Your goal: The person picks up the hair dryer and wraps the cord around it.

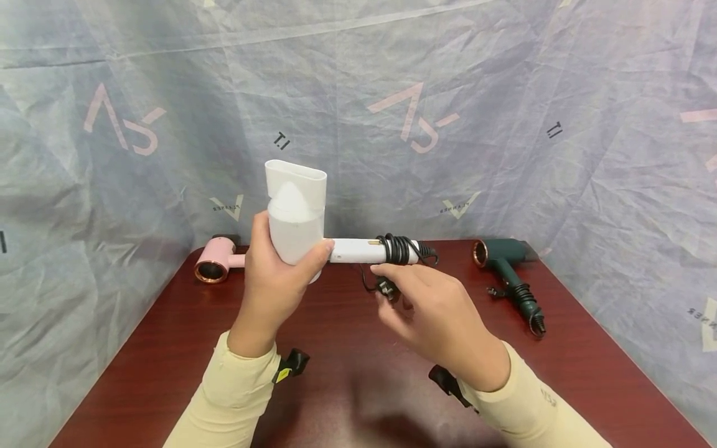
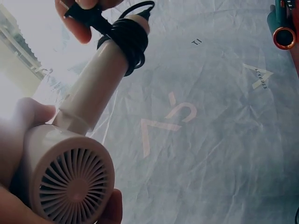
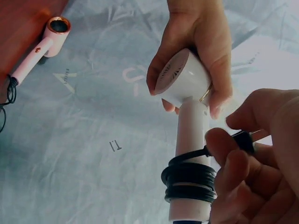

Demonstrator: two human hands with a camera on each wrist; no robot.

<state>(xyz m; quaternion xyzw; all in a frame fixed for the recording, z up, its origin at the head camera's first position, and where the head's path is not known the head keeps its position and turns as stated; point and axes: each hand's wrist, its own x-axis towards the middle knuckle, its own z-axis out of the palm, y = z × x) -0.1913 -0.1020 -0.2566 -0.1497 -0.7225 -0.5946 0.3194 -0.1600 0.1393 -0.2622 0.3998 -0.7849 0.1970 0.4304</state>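
Observation:
A white hair dryer (image 1: 297, 211) is held up above the table, its flat nozzle upward and its handle pointing right. My left hand (image 1: 274, 274) grips it round the body, thumb near the handle joint. In the left wrist view the slotted round end of the hair dryer (image 2: 77, 186) faces the camera. A black cord (image 3: 189, 182) is wound several times round the handle's end. My right hand (image 1: 431, 305) is just below the handle. Its fingers pinch the cord's plug (image 3: 244, 141), partly hidden by them in the right wrist view.
On the dark red table (image 1: 336, 348), a pink hair dryer (image 1: 215, 258) lies at the back left. At the back right lies a dark green hair dryer (image 1: 506, 261), its cord wound round the handle. Grey printed sheeting (image 1: 358, 112) hangs behind and along both sides.

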